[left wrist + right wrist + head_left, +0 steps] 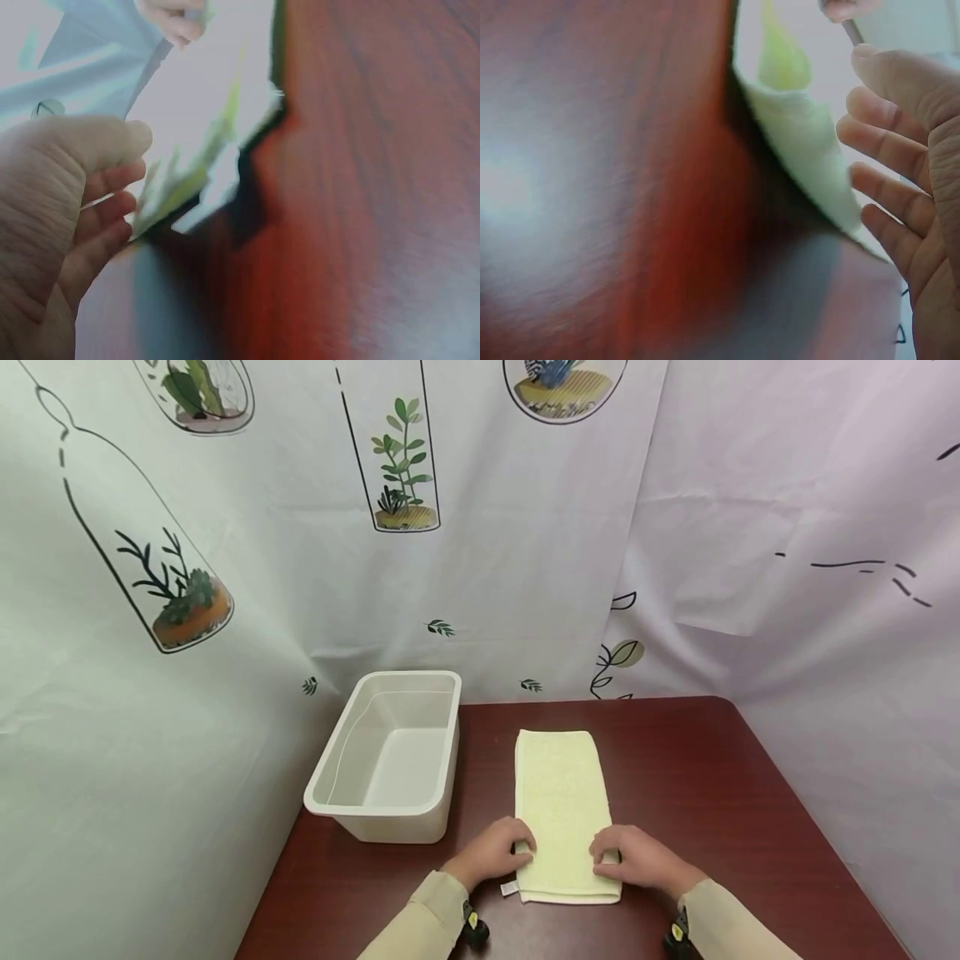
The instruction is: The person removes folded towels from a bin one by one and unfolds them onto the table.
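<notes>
A pale yellow towel (562,802), folded into a long strip, lies on the table with its layered near edge toward me. A small white tag (510,888) sticks out at its near left corner. My left hand (495,852) rests at the towel's left side near that end, thumb and fingertips apart. Opposite it, my right hand (637,858) touches the right side. In the right wrist view, the fingers (885,142) are loosely bent and their tips show in front of the cloth. The left wrist view shows the left thumb (112,142) over the cloth, apart from the fingers.
A white plastic bin (442,814) stands left of the towel, its inside bare. The dark red wooden table (690,777) ends at a rounded far right corner. A white curtain (525,552) printed with plants in jars hangs behind and along the sides.
</notes>
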The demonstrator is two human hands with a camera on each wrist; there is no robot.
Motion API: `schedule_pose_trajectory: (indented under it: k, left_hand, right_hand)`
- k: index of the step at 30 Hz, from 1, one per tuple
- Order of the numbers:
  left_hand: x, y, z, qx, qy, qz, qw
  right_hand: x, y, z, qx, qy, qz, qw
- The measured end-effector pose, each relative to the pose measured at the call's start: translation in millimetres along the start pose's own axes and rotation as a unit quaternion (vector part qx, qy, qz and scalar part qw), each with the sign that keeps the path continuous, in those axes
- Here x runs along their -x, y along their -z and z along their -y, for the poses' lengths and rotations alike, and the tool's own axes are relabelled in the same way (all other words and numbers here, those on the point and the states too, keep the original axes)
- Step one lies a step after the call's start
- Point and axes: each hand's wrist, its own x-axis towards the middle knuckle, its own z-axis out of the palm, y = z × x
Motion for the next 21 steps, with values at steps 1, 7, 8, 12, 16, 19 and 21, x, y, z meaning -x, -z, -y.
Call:
schedule_pose_trajectory:
  k: [1,7,8,12,16,19,21]
  left_hand:
    - [-1.3,0.6,0.4,0.003,0.024,-0.013,0.9996]
    - [-11.5,3.7,0.5,0.025,0.202,-0.068,0.9767]
    - [-13.4,3.3,1.2,0.017,0.218,-0.067,0.9734]
    - [-21.1,-0.2,5.3,-0.038,0.231,-0.053,0.9708]
    - [-26.7,-4.2,7.9,-0.087,0.239,-0.023,0.9668]
    - [-27.9,-6.3,8.4,-0.097,0.248,-0.007,0.9639]
    - [-26.9,-6.8,8.2,-0.094,0.256,0.0,0.9621]
  right_hand:
    - [-3.1,1.3,0.8,-0.009,-0.002,-0.001,1.0]
    - [-25.7,3.0,10.8,0.006,-0.011,0.009,0.9999]
    - [-29.8,2.1,13.8,0.011,-0.011,0.011,0.9998]
    - [-45.7,-5.7,27.3,0.036,0.001,0.022,0.9991]
    - [-59.9,-19.4,40.9,0.054,0.028,0.034,0.9975]
    - [-66.9,-30.2,52.1,0.066,0.042,0.039,0.9962]
    - [-70.0,-37.3,58.9,0.076,0.047,0.044,0.995]
